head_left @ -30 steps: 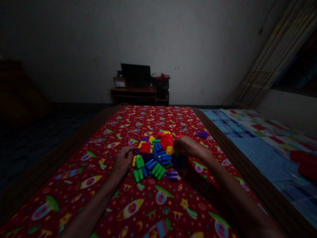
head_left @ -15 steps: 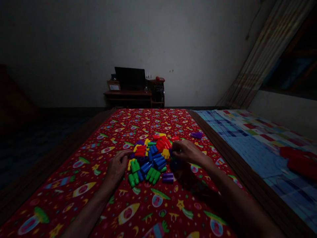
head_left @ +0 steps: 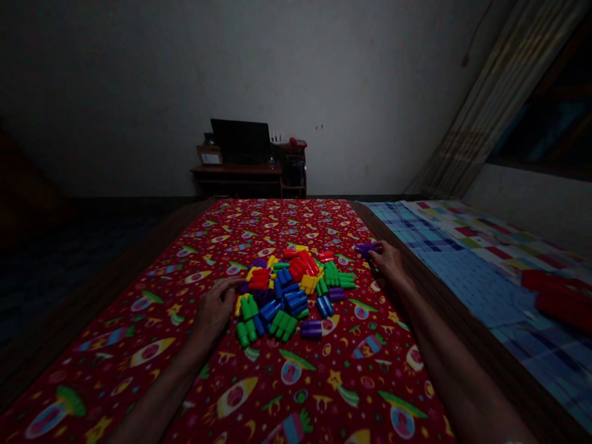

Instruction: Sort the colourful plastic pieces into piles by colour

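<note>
A pile of plastic building blocks lies on the red patterned cloth [head_left: 296,425], with blue blocks [head_left: 296,302] in the middle, red blocks [head_left: 304,265] at the back and green blocks [head_left: 283,325] in front. My left hand [head_left: 215,308] rests at the pile's left edge, fingers stretched towards a red block [head_left: 259,279] and a yellow block [head_left: 240,303]; nothing shows in its grasp. Out to the right, apart from the pile, my right hand [head_left: 391,265] has its thumb and fingers closed on a purple block [head_left: 364,249]. Another purple block [head_left: 311,330] lies at the front.
Dark brown borders run along both sides of the cloth. Blue checked bedding [head_left: 430,246] and a red cloth [head_left: 555,302] lie to the right. Against the far wall stands a desk [head_left: 235,169] with a black monitor [head_left: 241,140].
My right hand has moved right, from the pile's right side to the separate purple block. Green, purple and blue blocks it had covered now show. My left hand has stayed about where it was.
</note>
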Motion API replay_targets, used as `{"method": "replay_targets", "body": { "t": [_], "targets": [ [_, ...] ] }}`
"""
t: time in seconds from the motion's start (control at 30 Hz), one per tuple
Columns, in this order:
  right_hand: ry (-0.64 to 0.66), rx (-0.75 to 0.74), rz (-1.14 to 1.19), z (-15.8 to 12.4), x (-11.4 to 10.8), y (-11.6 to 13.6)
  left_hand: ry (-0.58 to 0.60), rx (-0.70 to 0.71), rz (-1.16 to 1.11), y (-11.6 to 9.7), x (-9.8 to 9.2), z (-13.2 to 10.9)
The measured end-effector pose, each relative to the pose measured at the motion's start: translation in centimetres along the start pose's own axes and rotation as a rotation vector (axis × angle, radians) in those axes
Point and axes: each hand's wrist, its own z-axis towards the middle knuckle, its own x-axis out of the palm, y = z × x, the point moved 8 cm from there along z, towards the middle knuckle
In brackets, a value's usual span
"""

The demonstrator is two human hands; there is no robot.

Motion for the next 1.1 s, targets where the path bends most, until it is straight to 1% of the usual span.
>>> {"method": "replay_targets", "body": {
  "t": [0.13, 0.2, 0.23, 0.27, 0.33, 0.37, 0.4, 0.43, 0.47, 0.57, 0.63, 0.7, 0.8, 0.83, 0.9, 1.0, 1.1],
  "targets": [
    [0.01, -0.067, -0.219, -0.3, -1.9, 2.8, 0.013, -0.01, -0.006, 0.0, 0.1, 0.0],
    [0.061, -0.122, -0.245, -0.6, -2.3, 5.0, 0.016, -0.017, -0.014, -0.1, 0.1, -0.1],
    [0.124, -0.174, -0.218, -1.0, -2.0, 6.3, 0.017, -0.019, -0.017, -0.1, 0.1, -0.1],
    [0.217, -0.238, -0.173, -1.6, -1.4, 7.9, 0.018, -0.02, -0.018, -0.2, 0.1, -0.1],
    [0.466, -0.385, -0.085, -3.8, 0.3, 10.9, 0.018, -0.02, -0.015, -0.4, 0.0, -0.1],
    [0.591, -0.455, -0.071, -5.2, 1.2, 12.2, 0.015, -0.02, -0.011, -0.5, 0.0, -0.1],
    [0.688, -0.516, -0.089, -6.7, 1.9, 13.2, 0.014, -0.019, -0.007, -0.6, 0.0, -0.1],
    [0.747, -0.56, -0.136, -7.9, 2.5, 13.8, 0.013, -0.017, -0.004, -0.6, -0.1, -0.1],
    [0.768, -0.585, -0.208, -8.8, 2.9, 14.1, 0.011, -0.015, -0.004, -0.6, -0.1, -0.1],
    [0.719, -0.586, -0.43, -10.1, 3.5, 13.8, 0.008, -0.009, -0.008, -0.4, 0.0, -0.1],
    [0.697, -0.58, -0.498, -10.3, 3.7, 13.5, 0.01, -0.004, -0.009, -0.2, 0.1, -0.1],
    [0.693, -0.589, -0.495, -10.4, 3.6, 13.4, 0.009, -0.001, -0.012, -0.1, 0.1, -0.1],
    [0.723, -0.593, -0.439, -9.9, 3.2, 13.6, -0.001, -0.005, -0.02, 0.0, 0.1, -0.1],
    [0.73, -0.587, -0.408, -9.6, 2.9, 13.6, -0.002, -0.008, -0.024, 0.0, 0.1, -0.1],
    [0.699, -0.556, -0.343, -8.4, 2.1, 13.3, 0.006, -0.01, -0.028, 0.0, 0.2, -0.1],
    [0.544, -0.455, -0.28, -5.4, 0.9, 11.2, 0.008, -0.007, -0.026, 0.0, 0.2, 0.0],
    [0.308, -0.324, -0.256, -2.3, -0.3, 7.1, 0.005, 0.0, -0.012, 0.1, 0.2, 0.0]
  ]
}}
